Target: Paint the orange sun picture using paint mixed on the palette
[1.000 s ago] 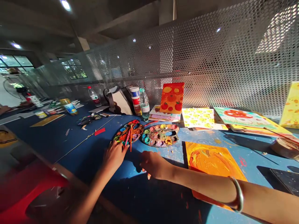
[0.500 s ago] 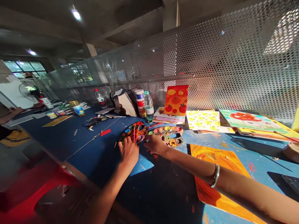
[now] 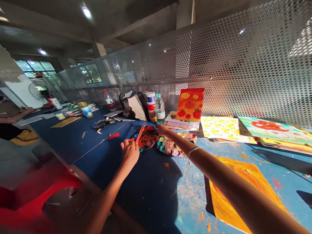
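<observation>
The head-worn camera looks forward and down across the near blue table [image 3: 151, 195], facing the perforated screen [image 3: 231, 65].

The left hand [image 3: 130, 152] grips thin brushes [image 3: 140, 132] at the near edge of a round palette [image 3: 148, 139] on the blue table [image 3: 151, 195]. The right hand [image 3: 163, 130] reaches with loose fingers over a second palette [image 3: 169, 148], near a water bottle [image 3: 160, 109]. An orange painting [image 3: 243, 185] lies under the right forearm.

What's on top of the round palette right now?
Red-handled brushes, gripped by the left hand, slant over the paint-filled wells of the round palette. The hand covers its near-left rim.
</observation>
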{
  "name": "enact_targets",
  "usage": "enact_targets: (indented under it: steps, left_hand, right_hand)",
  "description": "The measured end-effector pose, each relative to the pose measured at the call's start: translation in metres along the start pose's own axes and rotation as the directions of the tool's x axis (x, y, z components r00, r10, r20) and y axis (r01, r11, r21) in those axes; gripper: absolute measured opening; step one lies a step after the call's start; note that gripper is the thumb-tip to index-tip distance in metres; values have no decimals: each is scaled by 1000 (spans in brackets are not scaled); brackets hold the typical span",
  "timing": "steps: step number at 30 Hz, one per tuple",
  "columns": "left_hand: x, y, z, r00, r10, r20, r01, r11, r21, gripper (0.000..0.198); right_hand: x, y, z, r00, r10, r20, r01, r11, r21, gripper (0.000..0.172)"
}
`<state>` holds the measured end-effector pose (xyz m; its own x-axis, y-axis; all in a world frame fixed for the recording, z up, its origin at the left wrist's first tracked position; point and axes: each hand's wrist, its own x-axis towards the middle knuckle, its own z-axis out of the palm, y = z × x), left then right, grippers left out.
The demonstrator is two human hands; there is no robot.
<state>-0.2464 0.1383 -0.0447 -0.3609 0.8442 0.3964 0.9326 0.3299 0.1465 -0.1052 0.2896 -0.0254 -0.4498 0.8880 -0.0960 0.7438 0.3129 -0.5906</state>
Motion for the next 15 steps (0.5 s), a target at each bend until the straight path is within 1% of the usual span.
enact_targets:
  steps: [4,8,12,15]
  left_hand:
    - [1,-9,10,999,5,-44,-8,997,-77,28]
    - [-4,-11,16,997,-11,-73,1,990,-143,28]
    - [-5,-13,20,995,-42,-91,24,982,-190,27]
    - [-4,-15,21,992,-67,-105,44,976,-214,27]
  right_hand:
    - [12,-2,7,1000,27,0,-27,1000,7,33]
    - [18,-7,10,997,69,-18,-68,996,50,32]
    - [20,-12,12,991,130,-43,-122,981,150,34]
    - [20,-13,11,982,176,-74,-150,951,272,34]
